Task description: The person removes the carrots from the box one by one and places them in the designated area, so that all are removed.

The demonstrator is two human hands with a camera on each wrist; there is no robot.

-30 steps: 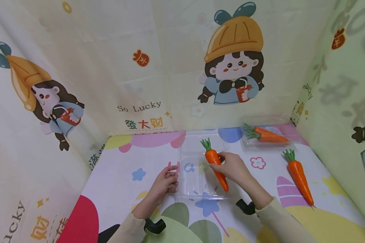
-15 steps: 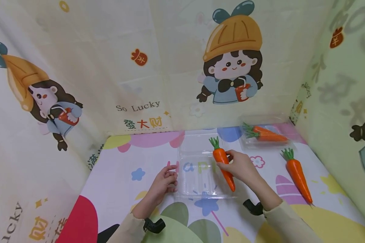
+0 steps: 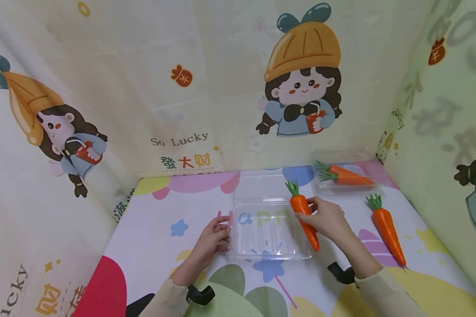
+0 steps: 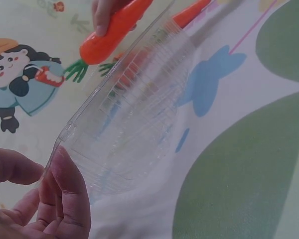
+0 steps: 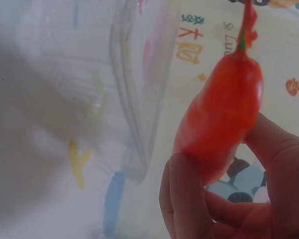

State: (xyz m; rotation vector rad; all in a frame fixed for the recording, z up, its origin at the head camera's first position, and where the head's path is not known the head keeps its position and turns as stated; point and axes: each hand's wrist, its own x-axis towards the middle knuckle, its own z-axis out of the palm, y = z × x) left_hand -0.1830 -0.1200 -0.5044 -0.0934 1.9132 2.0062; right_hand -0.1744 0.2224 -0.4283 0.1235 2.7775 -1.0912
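Note:
My right hand [image 3: 328,219] grips an orange toy carrot [image 3: 303,219] with green leaves, held over the right edge of an open clear plastic box [image 3: 258,233]. In the right wrist view the carrot [image 5: 222,114] sits between thumb and fingers. At the box's left side is my left hand [image 3: 211,241]. The left wrist view shows that hand's thumb and fingers [image 4: 72,184] pinching the rim of the clear box [image 4: 124,124]. The bare inside of the box shows the printed tablecloth through it.
A second clear box [image 3: 321,188] with carrots [image 3: 351,177] in it stands at the back right. Another carrot [image 3: 388,235] lies on the tablecloth [image 3: 154,246] right of my right hand. Printed fabric walls [image 3: 222,66] enclose the back and sides.
My right hand has moved to the right with the carrot, from above the middle of the box to its right edge. My left hand has stayed at the box.

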